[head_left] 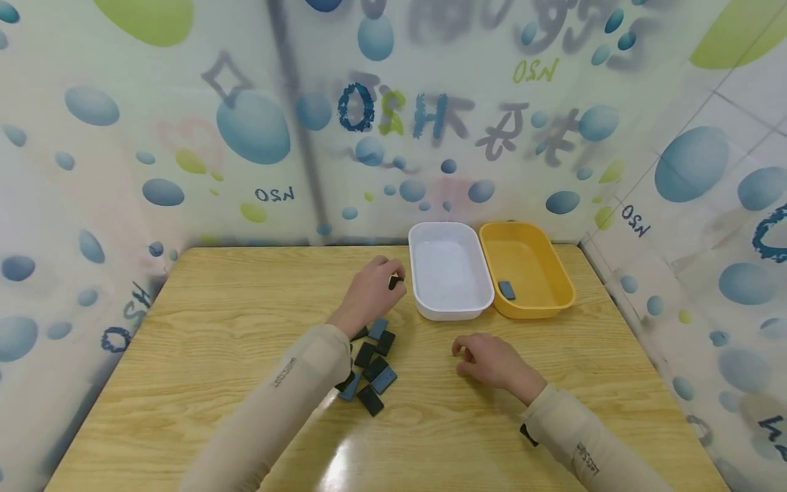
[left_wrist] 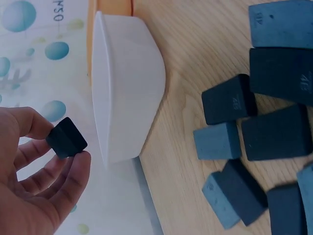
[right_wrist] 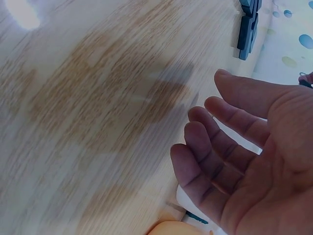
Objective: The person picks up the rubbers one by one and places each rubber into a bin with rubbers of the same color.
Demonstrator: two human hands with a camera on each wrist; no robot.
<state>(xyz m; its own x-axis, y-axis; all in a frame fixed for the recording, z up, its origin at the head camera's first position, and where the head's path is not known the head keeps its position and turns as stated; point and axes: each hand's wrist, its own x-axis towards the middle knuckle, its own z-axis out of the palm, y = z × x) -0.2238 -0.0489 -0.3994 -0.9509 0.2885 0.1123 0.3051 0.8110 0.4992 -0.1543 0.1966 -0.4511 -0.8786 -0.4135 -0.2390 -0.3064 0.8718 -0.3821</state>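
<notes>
My left hand [head_left: 371, 287] pinches a black eraser [left_wrist: 67, 137] between thumb and fingers, held in the air just left of the white bin [head_left: 451, 311]. Below that forearm, black and blue erasers [head_left: 384, 343] lie in a loose group on the table, some overlapping; the sleeve hides part of the group. Several carry a "4B" mark in the left wrist view. My right hand [head_left: 492, 359] hovers over the table in front of the bins, its fingers loosely curled around nothing. One blue eraser [head_left: 507, 290] sits inside the yellow bin [head_left: 553, 311], at its near left corner.
Both bins stand side by side at the back of the wooden table [head_left: 246, 294], touching or nearly so, close to the patterned curtain [head_left: 381, 184]. Similar patterned sheeting rises at the left and right sides.
</notes>
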